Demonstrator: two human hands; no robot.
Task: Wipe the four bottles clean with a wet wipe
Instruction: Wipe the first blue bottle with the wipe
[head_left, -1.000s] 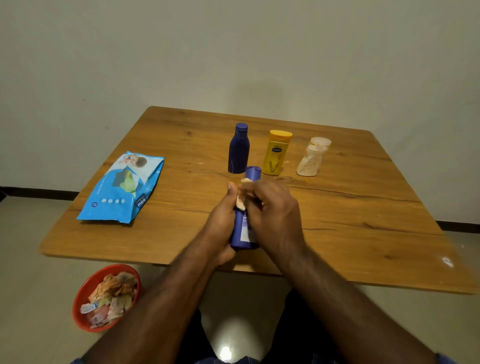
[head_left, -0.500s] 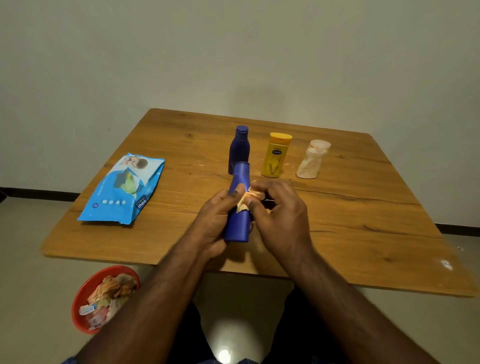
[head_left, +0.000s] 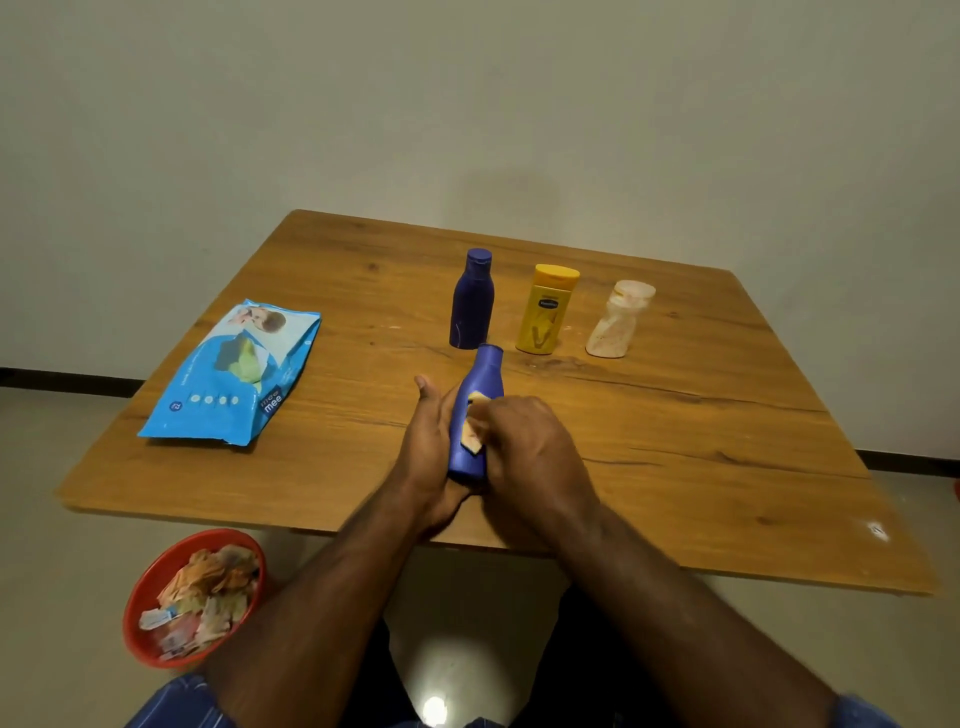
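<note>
Left hand: the left hand (head_left: 434, 447) cradles the blue bottle (head_left: 477, 410) from the 9 o'clock side, thumb raised, fingers wrapped underneath.
Right hand: the right hand (head_left: 530, 447) pinches a crumpled pale wet wipe (head_left: 474, 432) against the bottle's side.
Blue bottle: smooth, waisted, neck tilted toward 12 o'clock, above the wooden table (head_left: 675, 441) at its near centre.
Standing row: at 12 o'clock, a dark blue bottle (head_left: 471, 306), yellow bottle (head_left: 545, 312) and pale translucent bottle (head_left: 615, 322).
Pack: glossy blue wipes pack (head_left: 234, 374) at 10 o'clock.
</note>
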